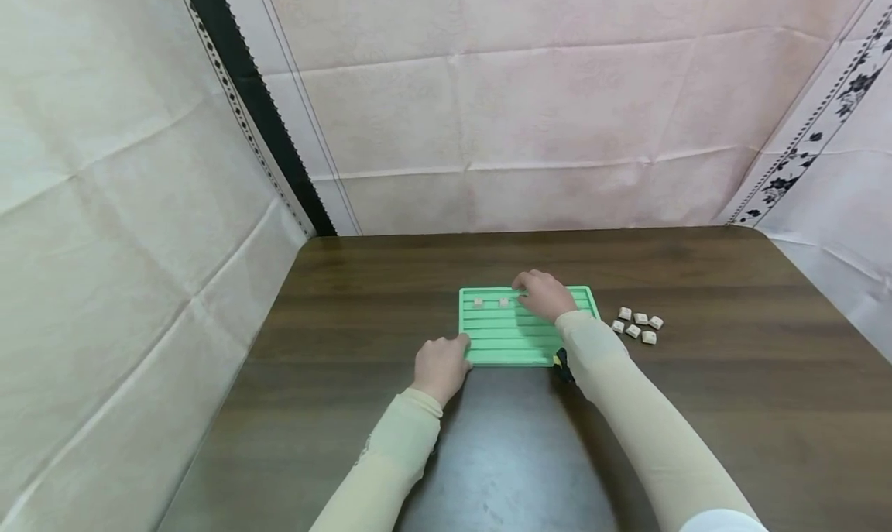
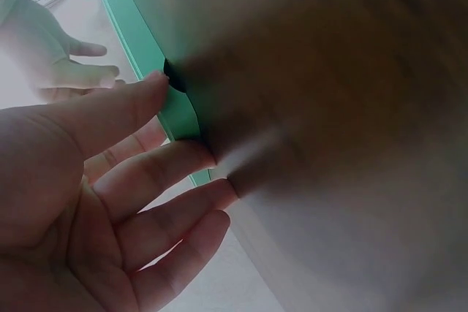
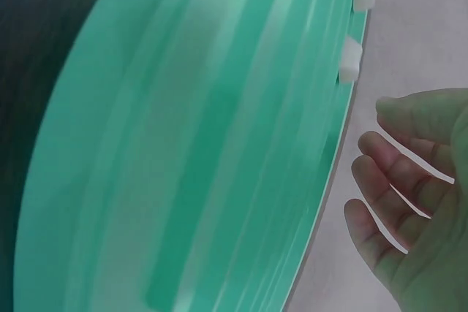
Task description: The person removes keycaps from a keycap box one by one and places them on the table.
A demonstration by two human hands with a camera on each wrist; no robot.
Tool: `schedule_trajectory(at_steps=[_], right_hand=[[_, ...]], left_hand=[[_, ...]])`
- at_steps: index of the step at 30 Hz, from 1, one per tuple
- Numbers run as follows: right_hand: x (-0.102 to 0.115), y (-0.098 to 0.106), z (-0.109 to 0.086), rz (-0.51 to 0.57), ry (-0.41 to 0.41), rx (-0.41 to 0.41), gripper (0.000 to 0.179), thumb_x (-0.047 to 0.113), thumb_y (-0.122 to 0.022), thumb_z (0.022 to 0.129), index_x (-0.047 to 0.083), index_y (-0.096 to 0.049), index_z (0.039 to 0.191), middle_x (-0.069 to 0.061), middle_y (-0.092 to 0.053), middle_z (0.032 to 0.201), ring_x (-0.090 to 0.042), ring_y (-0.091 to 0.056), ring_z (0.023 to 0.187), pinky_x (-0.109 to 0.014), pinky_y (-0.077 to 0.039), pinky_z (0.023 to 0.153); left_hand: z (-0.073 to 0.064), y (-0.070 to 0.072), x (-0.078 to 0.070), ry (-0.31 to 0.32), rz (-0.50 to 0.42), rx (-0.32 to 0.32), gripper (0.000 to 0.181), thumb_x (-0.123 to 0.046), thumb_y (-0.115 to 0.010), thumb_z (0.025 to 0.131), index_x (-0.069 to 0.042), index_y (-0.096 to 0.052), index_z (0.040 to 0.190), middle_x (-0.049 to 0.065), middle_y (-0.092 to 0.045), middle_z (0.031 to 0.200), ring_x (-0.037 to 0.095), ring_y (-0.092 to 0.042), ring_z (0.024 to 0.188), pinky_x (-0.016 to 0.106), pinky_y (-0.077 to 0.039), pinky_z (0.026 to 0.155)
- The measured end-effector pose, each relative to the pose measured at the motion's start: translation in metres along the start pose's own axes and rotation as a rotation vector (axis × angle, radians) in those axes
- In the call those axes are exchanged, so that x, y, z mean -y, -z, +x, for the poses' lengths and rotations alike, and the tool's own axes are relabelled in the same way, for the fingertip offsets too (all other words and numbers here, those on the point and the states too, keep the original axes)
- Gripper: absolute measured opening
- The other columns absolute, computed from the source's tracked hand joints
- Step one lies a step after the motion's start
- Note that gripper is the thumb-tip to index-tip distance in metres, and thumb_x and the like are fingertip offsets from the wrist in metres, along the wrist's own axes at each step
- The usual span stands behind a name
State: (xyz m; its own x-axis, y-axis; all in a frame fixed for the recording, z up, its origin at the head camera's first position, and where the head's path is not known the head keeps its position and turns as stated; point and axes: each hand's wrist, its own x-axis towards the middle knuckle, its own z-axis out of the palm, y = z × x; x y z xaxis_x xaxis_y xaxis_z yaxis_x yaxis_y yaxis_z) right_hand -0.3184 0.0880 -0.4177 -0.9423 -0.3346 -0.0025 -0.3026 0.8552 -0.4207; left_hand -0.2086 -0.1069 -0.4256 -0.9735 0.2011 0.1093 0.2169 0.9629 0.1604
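Note:
A light-green ridged board (image 1: pixel 512 334) lies on the table. My left hand (image 1: pixel 440 368) grips its near left corner, and the left wrist view shows the thumb and index finger on either side of the green edge (image 2: pixel 150 56). My right hand (image 1: pixel 546 296) is over the board's far right part, fingers loosely bent. Nothing shows between those fingers in the right wrist view, where the hand (image 3: pixel 417 180) hangs beside the far edge. Two small white tapered blocks, one at left (image 1: pixel 478 303) and one beside it (image 1: pixel 503 303), sit in the far row.
Several loose white blocks (image 1: pixel 632 331) lie on the wooden table (image 1: pixel 362 300) right of the board. Pale cloth (image 1: pixel 530 129) hangs behind the table and at both sides. A dark wrist strap (image 1: pixel 563 365) shows under the right forearm.

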Motion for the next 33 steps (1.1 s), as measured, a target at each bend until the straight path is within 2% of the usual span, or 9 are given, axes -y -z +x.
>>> schedule_trajectory(at_steps=[9, 19, 26, 33], right_hand=[[0.005, -0.012, 0.004, 0.002, 0.023, 0.014, 0.026, 0.019, -0.056, 0.091, 0.012, -0.060, 0.116, -0.010, -0.058, 0.117, -0.028, -0.056, 0.108, -0.045, -0.046, 0.086], [0.012, -0.018, 0.005, -0.065, 0.024, -0.004, 0.023, 0.012, -0.049, 0.093, 0.012, -0.061, 0.112, -0.010, -0.059, 0.113, -0.032, -0.052, 0.108, -0.047, -0.045, 0.086], [0.014, -0.020, 0.007, -0.086, 0.043, -0.026, 0.021, 0.011, -0.052, 0.091, 0.011, -0.062, 0.110, -0.010, -0.060, 0.110, -0.031, -0.053, 0.104, -0.046, -0.046, 0.085], [0.016, -0.024, 0.011, -0.069, 0.029, -0.024, 0.020, 0.010, -0.054, 0.090, 0.011, -0.062, 0.109, -0.009, -0.061, 0.108, -0.029, -0.056, 0.102, -0.044, -0.047, 0.083]], left_hand=[[0.001, -0.001, -0.004, -0.003, 0.023, -0.002, 0.017, -0.025, -0.072, 0.078, -0.014, -0.062, 0.087, 0.005, -0.068, 0.071, 0.021, -0.060, 0.057, 0.030, -0.043, 0.047], [0.004, 0.002, -0.006, -0.003, 0.027, 0.014, 0.019, -0.026, -0.071, 0.079, -0.015, -0.063, 0.092, 0.004, -0.068, 0.073, 0.020, -0.061, 0.059, 0.030, -0.043, 0.049], [0.004, 0.002, -0.005, 0.002, 0.031, 0.006, 0.019, -0.027, -0.071, 0.079, -0.015, -0.063, 0.091, 0.004, -0.068, 0.072, 0.021, -0.061, 0.059, 0.030, -0.044, 0.048], [0.000, 0.002, -0.002, 0.018, 0.018, 0.007, 0.018, -0.025, -0.072, 0.078, -0.014, -0.062, 0.088, 0.005, -0.066, 0.070, 0.023, -0.060, 0.058, 0.031, -0.043, 0.048]])
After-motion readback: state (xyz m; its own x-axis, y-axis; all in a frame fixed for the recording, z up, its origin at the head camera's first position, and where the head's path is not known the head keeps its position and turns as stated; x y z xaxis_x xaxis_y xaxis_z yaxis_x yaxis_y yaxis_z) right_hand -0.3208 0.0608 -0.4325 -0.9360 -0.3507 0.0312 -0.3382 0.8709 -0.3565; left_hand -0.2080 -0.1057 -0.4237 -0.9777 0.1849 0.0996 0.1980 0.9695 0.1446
